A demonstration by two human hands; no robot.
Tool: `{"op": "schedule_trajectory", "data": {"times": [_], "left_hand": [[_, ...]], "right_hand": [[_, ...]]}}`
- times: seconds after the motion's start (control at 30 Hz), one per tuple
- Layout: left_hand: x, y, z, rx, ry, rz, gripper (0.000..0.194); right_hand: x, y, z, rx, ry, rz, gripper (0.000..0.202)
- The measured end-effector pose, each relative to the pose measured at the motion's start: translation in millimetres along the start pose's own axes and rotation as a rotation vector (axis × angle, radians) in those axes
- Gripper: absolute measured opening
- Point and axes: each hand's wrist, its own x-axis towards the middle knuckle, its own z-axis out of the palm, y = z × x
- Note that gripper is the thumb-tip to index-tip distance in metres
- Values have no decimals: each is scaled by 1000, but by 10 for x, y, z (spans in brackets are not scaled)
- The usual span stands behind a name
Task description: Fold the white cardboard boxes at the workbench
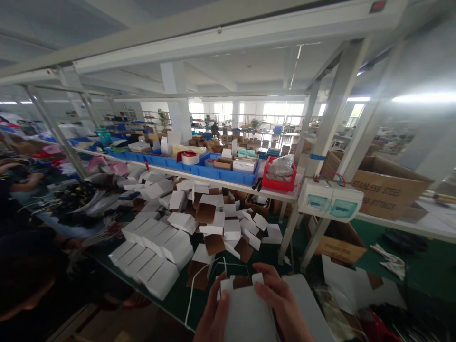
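My left hand (pixel 213 316) and my right hand (pixel 285 304) both grip a small white cardboard box (pixel 245 311) at the bottom centre, its top flaps standing open toward the bench. The left hand holds its left side, the right hand lies over its right side and top edge. Just beyond it a heap of open white boxes with brown insides (pixel 210 218) covers the green bench top (pixel 181 297). Closed white boxes (pixel 149 256) lie in neat rows to the left of the heap. A white strap (pixel 194 285) loops near the bench's front edge.
A shelf above the bench carries blue trays (pixel 199 168) and a red bin (pixel 280 178). A white electrical box (pixel 329 199) hangs on the frame post. A brown carton (pixel 386 185) sits at right. A person's dark sleeve (pixel 24 275) is at lower left.
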Motion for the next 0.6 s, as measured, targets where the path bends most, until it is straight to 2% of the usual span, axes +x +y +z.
{"op": "schedule_trajectory", "data": {"times": [0.17, 0.27, 0.37, 0.47, 0.6], "left_hand": [[49, -311, 156, 13, 36, -125, 63], [141, -418, 196, 57, 47, -133, 43], [178, -499, 180, 88, 36, -117, 37], [165, -549, 164, 127, 20, -93, 43], [118, -570, 196, 172, -43, -8, 52]], "right_hand": [[-41, 548, -58, 111, 47, 65, 32], [-25, 889, -40, 62, 170, 35, 32], [-56, 1159, -51, -18, 275, 36, 28], [-145, 1275, -119, -75, 276, 7, 35], [-275, 1266, -175, -90, 259, -20, 53]]}}
